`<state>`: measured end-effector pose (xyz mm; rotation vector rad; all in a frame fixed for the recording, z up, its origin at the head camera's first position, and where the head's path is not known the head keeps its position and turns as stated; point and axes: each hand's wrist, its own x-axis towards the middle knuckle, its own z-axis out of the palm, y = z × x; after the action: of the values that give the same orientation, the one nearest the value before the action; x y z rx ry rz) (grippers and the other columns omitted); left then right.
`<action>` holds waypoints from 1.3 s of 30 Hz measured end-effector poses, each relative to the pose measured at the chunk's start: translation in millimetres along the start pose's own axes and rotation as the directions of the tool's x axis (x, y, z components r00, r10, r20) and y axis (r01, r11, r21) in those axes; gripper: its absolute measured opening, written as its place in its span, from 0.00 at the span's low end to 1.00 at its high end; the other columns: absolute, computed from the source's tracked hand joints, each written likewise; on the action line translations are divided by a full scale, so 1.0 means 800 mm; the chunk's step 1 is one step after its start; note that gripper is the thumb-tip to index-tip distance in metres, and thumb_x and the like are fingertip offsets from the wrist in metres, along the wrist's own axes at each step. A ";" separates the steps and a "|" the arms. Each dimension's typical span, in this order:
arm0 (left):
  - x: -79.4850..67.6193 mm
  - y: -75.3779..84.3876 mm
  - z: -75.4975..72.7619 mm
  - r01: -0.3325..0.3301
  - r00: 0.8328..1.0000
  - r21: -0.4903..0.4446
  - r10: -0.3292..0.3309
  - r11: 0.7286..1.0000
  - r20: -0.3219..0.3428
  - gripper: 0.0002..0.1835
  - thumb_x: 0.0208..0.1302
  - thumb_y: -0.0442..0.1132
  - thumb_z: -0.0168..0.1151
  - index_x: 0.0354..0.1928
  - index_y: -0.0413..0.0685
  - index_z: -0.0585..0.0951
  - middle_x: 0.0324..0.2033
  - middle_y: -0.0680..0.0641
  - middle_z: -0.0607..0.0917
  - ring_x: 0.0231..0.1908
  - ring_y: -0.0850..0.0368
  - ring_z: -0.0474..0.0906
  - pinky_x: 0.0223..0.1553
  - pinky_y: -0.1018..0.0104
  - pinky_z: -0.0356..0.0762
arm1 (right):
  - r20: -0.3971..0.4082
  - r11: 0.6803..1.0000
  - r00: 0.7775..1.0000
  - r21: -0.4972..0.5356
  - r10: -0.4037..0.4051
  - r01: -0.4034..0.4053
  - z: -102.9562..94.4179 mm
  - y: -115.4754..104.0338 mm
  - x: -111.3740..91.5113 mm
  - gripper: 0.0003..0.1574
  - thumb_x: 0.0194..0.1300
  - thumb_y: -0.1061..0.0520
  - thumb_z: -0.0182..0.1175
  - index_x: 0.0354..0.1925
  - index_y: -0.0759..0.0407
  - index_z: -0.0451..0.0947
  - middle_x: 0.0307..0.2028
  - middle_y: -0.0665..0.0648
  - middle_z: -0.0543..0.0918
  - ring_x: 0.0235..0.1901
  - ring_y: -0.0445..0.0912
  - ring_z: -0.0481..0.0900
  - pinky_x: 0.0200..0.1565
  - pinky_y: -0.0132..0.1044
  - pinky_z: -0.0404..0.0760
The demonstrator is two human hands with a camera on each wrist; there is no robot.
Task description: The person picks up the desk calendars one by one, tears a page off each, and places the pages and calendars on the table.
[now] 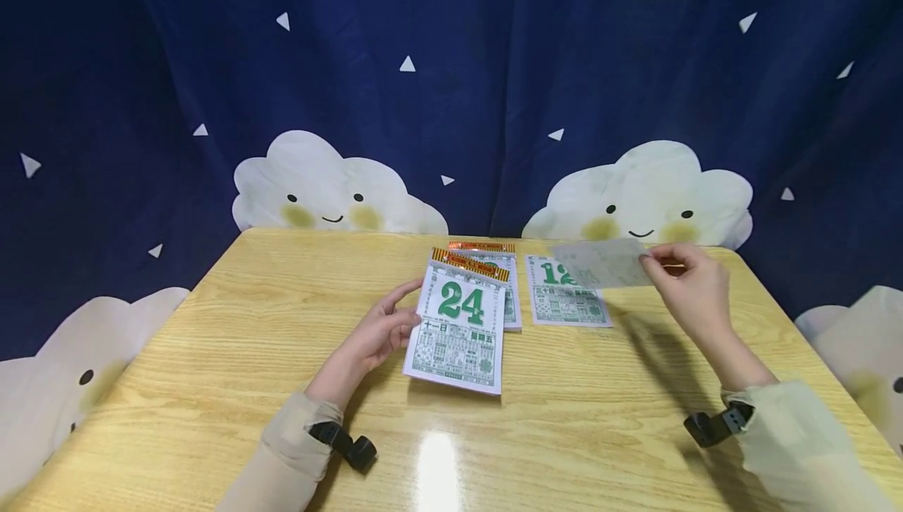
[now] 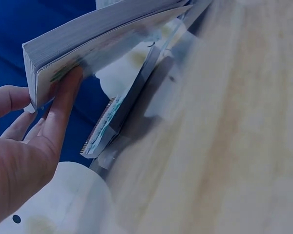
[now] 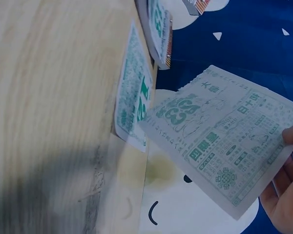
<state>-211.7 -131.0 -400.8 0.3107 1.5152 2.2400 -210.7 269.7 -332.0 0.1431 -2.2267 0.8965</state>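
My left hand (image 1: 377,333) grips the left edge of a thick tear-off calendar (image 1: 458,332), its top page showing a green 24. The calendar is lifted and tilted; the left wrist view shows its page block (image 2: 97,36) between thumb and fingers. With thumb and fingertips, my right hand (image 1: 697,292) pinches a thin loose calendar page (image 1: 607,263) by one edge, up in the air. In the right wrist view this page (image 3: 219,141) reads 23 and has a ragged edge. It partly covers another page (image 1: 567,308), marked 12, lying flat on the table.
A second tear-off calendar (image 1: 513,300) lies behind the held one, mostly hidden by it. The wooden table (image 1: 247,355) ends at a dark blue curtain (image 1: 466,88) with cloud shapes. Black bands with cameras sit on both wrists.
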 end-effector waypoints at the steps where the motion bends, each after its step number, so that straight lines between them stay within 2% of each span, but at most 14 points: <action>1: -0.001 0.000 0.000 0.006 1.000 0.005 -0.006 1.000 0.000 0.33 0.53 0.23 0.45 0.61 0.57 0.59 0.47 0.35 0.72 0.30 0.53 0.78 0.35 0.59 0.76 | 0.008 1.000 1.000 -0.013 -0.019 0.019 0.000 -0.001 -0.002 0.06 0.50 0.55 0.59 0.26 0.57 0.79 0.25 0.48 0.78 0.24 0.23 0.69 0.26 0.13 0.67; 6: -0.010 0.003 0.007 0.034 0.999 0.058 -0.034 0.998 0.007 0.33 0.53 0.24 0.45 0.61 0.56 0.57 0.43 0.38 0.73 0.27 0.57 0.77 0.36 0.59 0.76 | 0.054 0.991 0.992 -0.055 -0.117 0.120 -0.002 -0.006 -0.010 0.04 0.49 0.57 0.59 0.25 0.56 0.78 0.25 0.49 0.78 0.24 0.24 0.68 0.27 0.16 0.67; 11: -0.017 0.005 0.012 0.056 0.998 0.084 -0.058 0.995 0.014 0.34 0.53 0.24 0.45 0.62 0.54 0.55 0.45 0.38 0.73 0.30 0.55 0.78 0.38 0.59 0.75 | 0.107 0.973 0.972 -0.078 -0.209 0.217 -0.003 -0.012 -0.016 0.01 0.47 0.60 0.60 0.25 0.55 0.78 0.24 0.48 0.77 0.24 0.31 0.70 0.26 0.20 0.68; 16: -0.021 0.004 0.014 0.065 0.997 0.092 -0.068 0.994 0.032 0.35 0.53 0.25 0.45 0.63 0.53 0.53 0.44 0.38 0.75 0.31 0.54 0.78 0.37 0.58 0.75 | 0.192 0.961 0.953 -0.099 -0.236 0.258 -0.004 -0.015 -0.025 0.03 0.47 0.60 0.60 0.23 0.52 0.77 0.23 0.46 0.77 0.25 0.37 0.73 0.26 0.23 0.69; 23: -0.023 -0.003 0.016 0.077 0.996 0.061 -0.080 0.995 0.049 0.34 0.52 0.24 0.45 0.62 0.54 0.54 0.45 0.36 0.74 0.32 0.52 0.78 0.37 0.56 0.75 | 0.296 0.972 0.936 -0.078 -0.191 0.223 -0.006 -0.013 -0.041 0.04 0.46 0.57 0.62 0.22 0.48 0.76 0.24 0.43 0.77 0.26 0.40 0.75 0.26 0.33 0.73; 28: -0.025 -0.013 0.014 0.119 0.992 0.037 -0.121 0.992 0.048 0.35 0.52 0.24 0.47 0.62 0.56 0.55 0.49 0.36 0.71 0.34 0.50 0.78 0.38 0.54 0.74 | 0.387 0.988 0.915 -0.051 -0.114 0.145 -0.004 -0.009 -0.053 0.04 0.48 0.50 0.62 0.23 0.44 0.75 0.23 0.41 0.77 0.25 0.38 0.75 0.25 0.30 0.72; 33: -0.029 -0.019 0.014 0.123 0.987 0.036 -0.126 0.992 0.099 0.35 0.51 0.23 0.48 0.61 0.54 0.54 0.49 0.35 0.71 0.36 0.48 0.77 0.39 0.53 0.73 | 0.480 0.998 0.876 -0.018 -0.039 0.055 -0.002 -0.007 -0.062 0.06 0.49 0.47 0.61 0.23 0.45 0.75 0.23 0.43 0.78 0.24 0.38 0.75 0.24 0.29 0.72; 39: -0.033 -0.021 0.016 0.128 0.973 0.038 -0.133 0.991 0.190 0.35 0.49 0.21 0.46 0.60 0.52 0.52 0.47 0.34 0.72 0.37 0.45 0.76 0.39 0.50 0.72 | 0.573 0.999 0.818 0.026 -0.053 0.047 0.002 -0.006 -0.071 0.05 0.49 0.51 0.62 0.21 0.46 0.75 0.20 0.43 0.77 0.21 0.37 0.74 0.24 0.29 0.74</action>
<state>-179.5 -127.3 -410.5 0.4098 1.4210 2.0277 -168.3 256.1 -367.3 0.5401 -2.7571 0.9204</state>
